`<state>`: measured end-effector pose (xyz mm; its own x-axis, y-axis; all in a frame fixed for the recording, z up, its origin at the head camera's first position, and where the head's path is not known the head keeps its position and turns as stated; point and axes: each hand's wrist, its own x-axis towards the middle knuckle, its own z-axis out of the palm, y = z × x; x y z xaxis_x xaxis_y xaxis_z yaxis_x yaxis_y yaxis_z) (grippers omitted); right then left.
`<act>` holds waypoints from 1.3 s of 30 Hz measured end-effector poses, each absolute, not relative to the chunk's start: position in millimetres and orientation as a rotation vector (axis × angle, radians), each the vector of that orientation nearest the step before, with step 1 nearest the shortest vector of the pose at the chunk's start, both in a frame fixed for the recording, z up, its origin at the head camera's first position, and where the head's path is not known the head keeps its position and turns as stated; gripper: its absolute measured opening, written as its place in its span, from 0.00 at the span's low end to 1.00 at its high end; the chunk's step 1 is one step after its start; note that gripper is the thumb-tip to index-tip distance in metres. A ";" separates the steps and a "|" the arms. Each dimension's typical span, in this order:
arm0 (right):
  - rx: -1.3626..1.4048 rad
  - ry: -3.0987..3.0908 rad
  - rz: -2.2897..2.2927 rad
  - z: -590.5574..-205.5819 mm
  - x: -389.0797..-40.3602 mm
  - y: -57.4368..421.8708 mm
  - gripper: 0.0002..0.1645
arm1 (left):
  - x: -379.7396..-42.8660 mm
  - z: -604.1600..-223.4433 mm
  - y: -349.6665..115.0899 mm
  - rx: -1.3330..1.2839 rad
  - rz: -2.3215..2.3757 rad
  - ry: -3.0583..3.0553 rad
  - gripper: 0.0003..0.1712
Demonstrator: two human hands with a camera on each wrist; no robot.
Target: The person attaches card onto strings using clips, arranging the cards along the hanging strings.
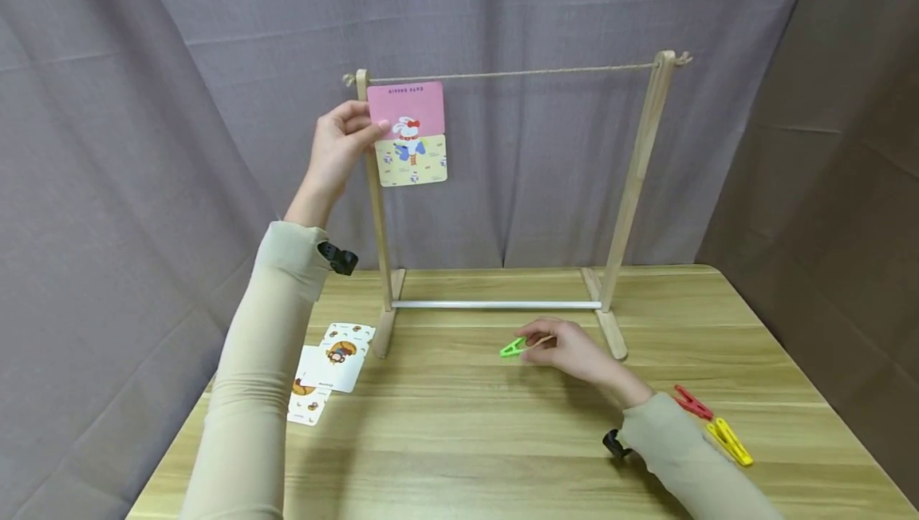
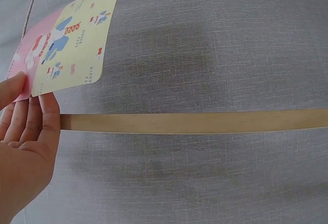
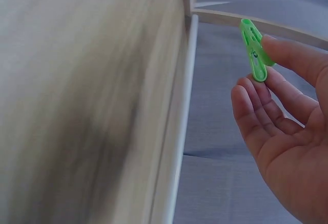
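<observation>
My left hand (image 1: 339, 145) pinches a pink and yellow card (image 1: 411, 163) by its left edge, beside the top of the left wooden post. A rabbit is printed on the card (image 2: 77, 44), whose upper edge hangs just under the twine (image 1: 531, 72). Lower down, above the table, my right hand (image 1: 567, 351) pinches a green clothespin (image 1: 512, 348) between thumb and fingers. In the right wrist view the green clothespin (image 3: 253, 49) points away from the palm, with nothing in its clip end.
A wooden frame (image 1: 635, 185) stands on the table (image 1: 459, 440), joined low by a white rod (image 1: 495, 305). White printed cards (image 1: 345, 360) overlap near its left foot. A red clothespin (image 1: 693, 402) and a yellow one (image 1: 729, 441) lie at the right. Grey curtains hang behind.
</observation>
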<state>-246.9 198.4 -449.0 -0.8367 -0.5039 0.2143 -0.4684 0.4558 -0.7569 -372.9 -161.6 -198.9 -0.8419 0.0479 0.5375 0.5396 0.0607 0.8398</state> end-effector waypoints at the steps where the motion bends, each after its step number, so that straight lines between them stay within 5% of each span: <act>1: -0.885 2.652 -1.359 -447.0 -248.2 198.7 0.21 | -372.7 -199.1 -161.7 -0.590 -1.835 -1.979 0.14; 39: -0.722 2.928 -1.378 -337.6 -290.3 228.5 0.24 | -374.2 -195.1 -151.3 -0.626 -1.841 -1.966 0.13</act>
